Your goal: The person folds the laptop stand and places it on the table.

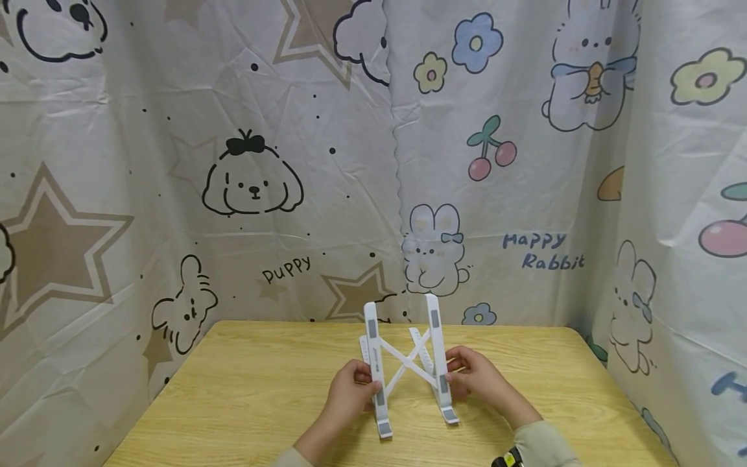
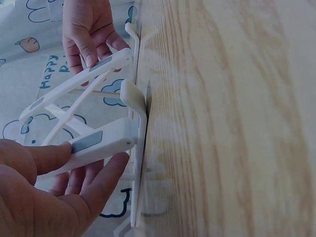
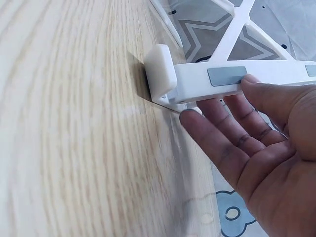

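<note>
A white folding laptop stand (image 1: 375,363) with grey pads and crossed braces stands unfolded on the table, its upper arms tilted up and its hooked front ends toward me. My left hand (image 1: 350,391) grips the left arm near its lower end, thumb on the grey pad (image 2: 87,141) and fingers underneath. On the other side my right hand (image 1: 474,376) pinches the right arm, its thumb at the edge of a grey pad (image 3: 226,76) and the fingers curled below. Close to the tabletop is the white front hook (image 3: 160,71) in the right wrist view.
The light wood table (image 1: 262,383) reaches back to a hanging curtain (image 1: 350,194) printed with puppies, rabbits, stars and flowers. More curtain flanks both sides. A dark band with a yellow patch (image 1: 509,458) shows by the right sleeve (image 1: 545,444).
</note>
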Action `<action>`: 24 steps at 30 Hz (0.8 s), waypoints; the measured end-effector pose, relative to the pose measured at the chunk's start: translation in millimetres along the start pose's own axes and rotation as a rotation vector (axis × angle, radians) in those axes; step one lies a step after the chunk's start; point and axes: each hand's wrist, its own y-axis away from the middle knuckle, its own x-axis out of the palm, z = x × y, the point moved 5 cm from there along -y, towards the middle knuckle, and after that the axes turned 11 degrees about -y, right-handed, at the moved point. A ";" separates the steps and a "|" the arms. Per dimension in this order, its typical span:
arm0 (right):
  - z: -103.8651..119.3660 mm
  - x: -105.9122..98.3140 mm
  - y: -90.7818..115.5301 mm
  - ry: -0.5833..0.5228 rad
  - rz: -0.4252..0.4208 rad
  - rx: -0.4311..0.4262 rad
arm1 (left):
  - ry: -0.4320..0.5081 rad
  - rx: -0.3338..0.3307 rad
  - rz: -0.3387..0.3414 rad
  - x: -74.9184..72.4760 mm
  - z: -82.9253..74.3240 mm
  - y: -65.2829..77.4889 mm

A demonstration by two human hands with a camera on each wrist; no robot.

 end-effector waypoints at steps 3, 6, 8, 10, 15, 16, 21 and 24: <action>-0.7 -0.2 -0.4 -0.006 -0.013 0.015 | 0.017 -0.003 0.000 1.5 -1.4 -0.2; -0.8 0.0 -0.3 -0.041 -0.004 0.017 | 0.028 -0.001 -0.005 1.8 -2.4 -1.2; -0.8 0.4 0.2 -0.059 0.006 0.011 | 0.036 -0.002 -0.004 2.2 -2.0 -2.3; -1.4 0.9 0.7 -0.081 0.015 0.008 | 0.049 -0.007 0.001 2.5 -1.7 -3.3; -1.7 2.6 3.5 -0.098 0.008 0.007 | 0.095 -0.013 0.016 2.5 -1.0 -4.0; -1.4 3.0 4.4 -0.099 0.006 0.005 | 0.101 -0.015 0.020 2.4 -0.8 -3.9; -0.5 5.7 10.4 -0.098 0.001 0.003 | 0.102 -0.023 0.045 0.3 1.1 -4.1; 0.0 8.1 14.5 -0.117 0.002 0.014 | 0.097 -0.024 0.067 -1.3 2.1 -5.3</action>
